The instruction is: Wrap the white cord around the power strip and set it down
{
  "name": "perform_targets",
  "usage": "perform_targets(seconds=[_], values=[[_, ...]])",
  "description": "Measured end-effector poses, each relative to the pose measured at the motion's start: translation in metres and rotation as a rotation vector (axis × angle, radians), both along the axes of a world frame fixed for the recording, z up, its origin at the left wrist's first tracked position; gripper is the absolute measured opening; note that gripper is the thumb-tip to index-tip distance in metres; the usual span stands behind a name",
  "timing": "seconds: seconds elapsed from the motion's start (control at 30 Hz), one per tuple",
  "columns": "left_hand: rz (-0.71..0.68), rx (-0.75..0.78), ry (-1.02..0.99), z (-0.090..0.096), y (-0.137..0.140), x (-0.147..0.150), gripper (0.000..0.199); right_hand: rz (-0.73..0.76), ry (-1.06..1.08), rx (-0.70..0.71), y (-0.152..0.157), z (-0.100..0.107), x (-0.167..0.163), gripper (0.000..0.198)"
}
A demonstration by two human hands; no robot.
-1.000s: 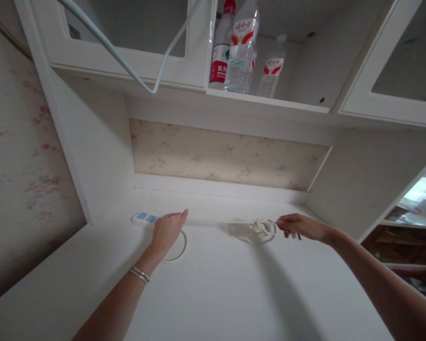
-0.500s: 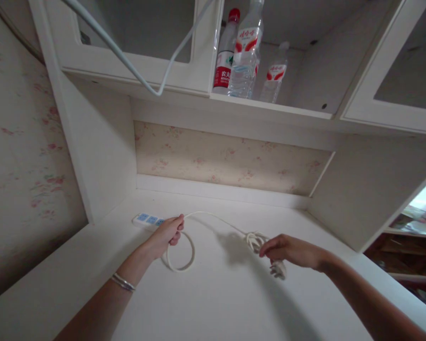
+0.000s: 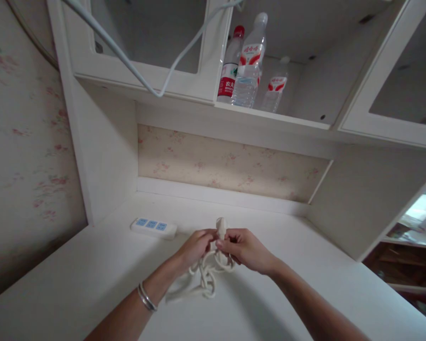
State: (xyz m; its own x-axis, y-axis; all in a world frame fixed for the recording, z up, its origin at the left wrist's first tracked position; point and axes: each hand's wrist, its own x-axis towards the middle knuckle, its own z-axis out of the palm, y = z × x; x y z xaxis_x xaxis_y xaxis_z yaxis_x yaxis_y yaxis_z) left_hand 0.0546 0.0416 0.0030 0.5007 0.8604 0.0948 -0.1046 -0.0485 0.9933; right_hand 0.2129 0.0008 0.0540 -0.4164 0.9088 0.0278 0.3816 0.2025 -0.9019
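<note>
A tangled cream power cord hangs in loops below my two hands, over the white desktop. Its pale plug end points up between them. My right hand is closed round the plug end, thumb toward me. From the other side, my left hand has its fingers closed on the cord just by the plug; some fingertips are hidden. On the desktop to the left lies a white power strip with blue socket faces, and neither hand touches it.
Above the white desktop is an open cupboard shelf holding a red-capped bottle and clear water bottles. A pale cable dangles close to the camera at upper left. Side panels bound the desk.
Both hands have come together at the middle, my left leaving the power strip. The cord, stretched between them before, is now bunched below, and the plug has turned upward.
</note>
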Motion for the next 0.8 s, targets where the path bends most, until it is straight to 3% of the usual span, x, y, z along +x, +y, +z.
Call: perform_targets(seconds=[0.17, 0.3, 0.47, 0.57, 0.67, 0.8], values=[[-0.055, -0.048, -0.085, -0.009, -0.007, -0.005, 0.027, -0.186, -0.046, 0.189, 0.012, -0.019, -0.006, 0.039], [-0.049, 0.049, 0.034, -0.014, -0.004, -0.007, 0.024, -0.27, -0.097, 0.176, 0.016, -0.031, -0.01, 0.043], [0.14, 0.304, 0.206, -0.022, -0.007, 0.001, 0.027, -0.462, -0.065, 0.125, 0.021, -0.045, -0.018, 0.045], [0.21, 0.355, 0.24, -0.024, -0.008, 0.001, 0.037, -0.519, 0.083, 0.126, 0.021, -0.055, -0.02, 0.044], [0.269, 0.308, 0.229, -0.023, -0.009, -0.003, 0.047, -0.541, 0.232, 0.186, 0.02, -0.065, -0.015, 0.04], [0.253, 0.219, 0.21, -0.025, -0.009, -0.004, 0.052, -0.366, 0.182, 0.07, 0.021, -0.08, -0.003, 0.038]])
